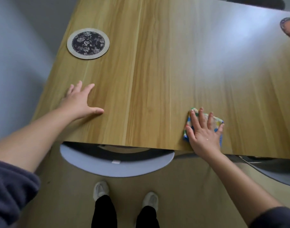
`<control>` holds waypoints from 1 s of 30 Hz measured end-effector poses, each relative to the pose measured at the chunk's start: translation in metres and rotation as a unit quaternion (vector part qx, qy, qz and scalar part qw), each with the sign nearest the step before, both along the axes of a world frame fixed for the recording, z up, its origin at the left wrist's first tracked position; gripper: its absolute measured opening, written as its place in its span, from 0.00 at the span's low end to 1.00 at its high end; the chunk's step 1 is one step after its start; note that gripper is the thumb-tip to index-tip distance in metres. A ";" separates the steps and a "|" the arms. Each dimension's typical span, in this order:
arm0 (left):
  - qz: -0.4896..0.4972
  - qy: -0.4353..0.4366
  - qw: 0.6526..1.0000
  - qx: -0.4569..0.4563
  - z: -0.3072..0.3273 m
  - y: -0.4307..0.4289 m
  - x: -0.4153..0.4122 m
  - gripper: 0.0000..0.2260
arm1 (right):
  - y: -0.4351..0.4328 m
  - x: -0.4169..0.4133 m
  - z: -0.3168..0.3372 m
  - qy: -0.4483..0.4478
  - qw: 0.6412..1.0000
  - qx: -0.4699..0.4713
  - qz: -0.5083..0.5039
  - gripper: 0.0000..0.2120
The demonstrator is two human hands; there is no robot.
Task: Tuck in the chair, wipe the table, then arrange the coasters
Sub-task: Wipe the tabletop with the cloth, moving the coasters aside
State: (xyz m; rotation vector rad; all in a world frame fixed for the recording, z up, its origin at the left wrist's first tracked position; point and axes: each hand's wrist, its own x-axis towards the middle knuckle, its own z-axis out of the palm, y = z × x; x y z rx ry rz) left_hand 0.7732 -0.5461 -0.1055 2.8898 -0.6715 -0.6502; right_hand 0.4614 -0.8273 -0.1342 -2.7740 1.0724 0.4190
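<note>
You're mid-wipe: your right hand [205,132] presses flat on the folded cloth [215,120] near the tabletop [157,71] edge, your left hand [81,101] rests spread and released, so next sweep far toward the floral coaster [88,43].

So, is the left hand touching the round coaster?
No, the left hand lies flat on the table, apart from the floral coaster beyond it.

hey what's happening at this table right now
A person stands at a wooden table and presses a folded colourful cloth flat under the right hand near the front edge. The left hand rests open on the tabletop. A grey chair sits tucked under the front edge. A floral coaster lies at the far left, and a second one is partly visible at the right edge.
</note>
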 end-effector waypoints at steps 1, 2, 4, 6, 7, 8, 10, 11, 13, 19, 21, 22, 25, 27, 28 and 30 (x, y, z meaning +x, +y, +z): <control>-0.003 -0.006 1.000 0.001 -0.001 0.005 0.006 0.48 | 0.012 0.012 -0.001 -0.004 1.000 0.001 0.020 0.29; -0.005 -0.013 1.000 0.004 -0.001 0.011 0.013 0.47 | 0.027 0.025 -0.002 -0.011 0.999 0.003 0.037 0.29; -0.009 -0.021 1.000 0.003 -0.001 0.022 0.029 0.46 | 0.062 0.054 -0.003 -0.026 0.998 0.009 0.063 0.29; -0.013 -0.016 1.000 -0.008 -0.001 0.036 0.050 0.46 | 0.103 0.086 -0.003 -0.036 0.995 0.012 0.088 0.29; -0.016 -0.014 1.000 -0.012 -0.001 0.043 0.059 0.45 | 0.124 0.101 -0.002 -0.040 0.994 0.011 0.102 0.29; -0.019 -0.013 1.000 -0.017 -0.002 0.052 0.069 0.45 | 0.145 0.116 -0.001 -0.044 0.992 0.011 0.118 0.29; -0.028 -0.012 0.999 -0.024 -0.003 0.072 0.090 0.45 | 0.186 0.144 0.000 -0.059 0.986 0.017 0.153 0.29; -0.037 -0.009 0.999 -0.028 -0.004 0.079 0.098 0.45 | 0.203 0.153 0.000 -0.069 0.983 0.021 0.167 0.28; -0.053 0.012 0.997 -0.046 -0.006 0.095 0.113 0.45 | 0.234 0.173 -0.002 -0.083 0.977 0.025 0.195 0.28; -0.127 0.016 0.990 -0.054 0.000 0.100 0.126 0.47 | 0.279 0.212 -0.006 -0.112 0.962 0.021 0.250 0.29; -0.124 0.017 0.991 -0.047 0.004 0.094 0.125 0.46 | 0.268 0.215 -0.007 -0.111 0.960 0.017 0.256 0.28; -0.122 0.018 0.992 -0.042 0.006 0.091 0.123 0.46 | 0.254 0.217 -0.007 -0.107 0.965 0.014 0.239 0.28; -0.121 0.013 0.992 -0.022 0.008 0.091 0.121 0.46 | 0.199 0.230 -0.006 -0.084 0.989 0.002 0.123 0.28; -0.131 0.009 0.991 -0.012 0.009 0.091 0.119 0.47 | 0.162 0.232 -0.005 -0.062 0.996 0.000 0.056 0.28; -0.138 0.006 0.990 -0.005 0.009 0.090 0.119 0.47 | 0.150 0.232 -0.004 -0.057 0.998 -0.001 0.033 0.28; -0.150 -0.002 0.989 0.016 0.012 0.087 0.118 0.47 | 0.146 0.232 -0.005 -0.052 0.999 -0.006 0.014 0.28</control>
